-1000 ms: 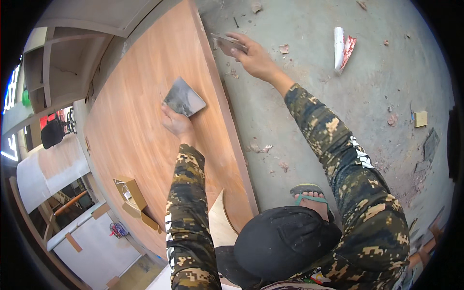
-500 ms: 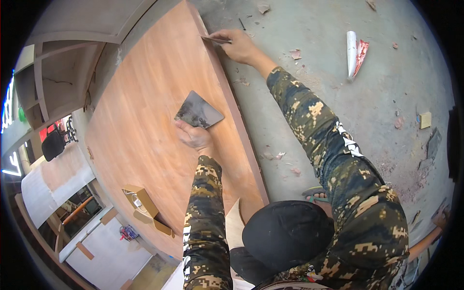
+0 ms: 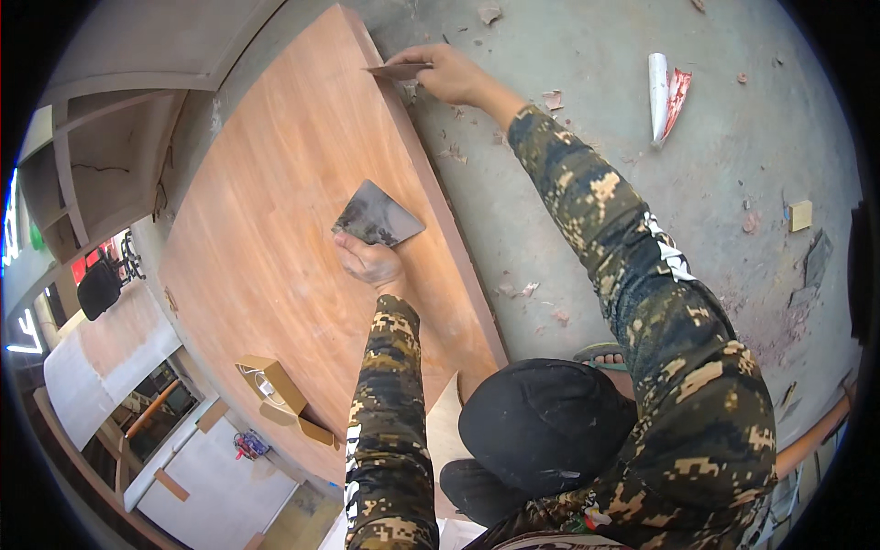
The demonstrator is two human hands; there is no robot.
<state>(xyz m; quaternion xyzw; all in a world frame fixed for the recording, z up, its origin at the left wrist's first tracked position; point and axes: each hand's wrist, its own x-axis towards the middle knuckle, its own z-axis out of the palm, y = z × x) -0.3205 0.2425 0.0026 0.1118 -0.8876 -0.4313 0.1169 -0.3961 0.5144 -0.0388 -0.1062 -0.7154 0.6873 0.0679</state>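
Observation:
In my left hand (image 3: 372, 263) is a flat, squarish grey plate (image 3: 378, 214) with dark smears, its near corner between thumb and fingers. The plate lies over the wooden panel (image 3: 275, 183), close to the panel's right edge; whether it touches the wood I cannot tell. Up at the panel's far right corner, my right hand (image 3: 447, 73) is closed on a thin, flat, brownish scraper blade (image 3: 400, 70). The blade's tip reaches over the panel's edge onto its top face. My right fingers partly hide the blade's other end.
An open cardboard box (image 3: 273, 383) with a white item inside sits on the panel's near left part. A white and red tube (image 3: 665, 99), a yellowish block (image 3: 800, 215) and several scraps lie on the concrete floor (image 3: 568, 247). White wooden frames (image 3: 110, 87) stand at the left.
My right hand has shifted slightly up and left, and the scraper blade now reaches a little further over the panel. My left hand and the grey plate have barely moved.

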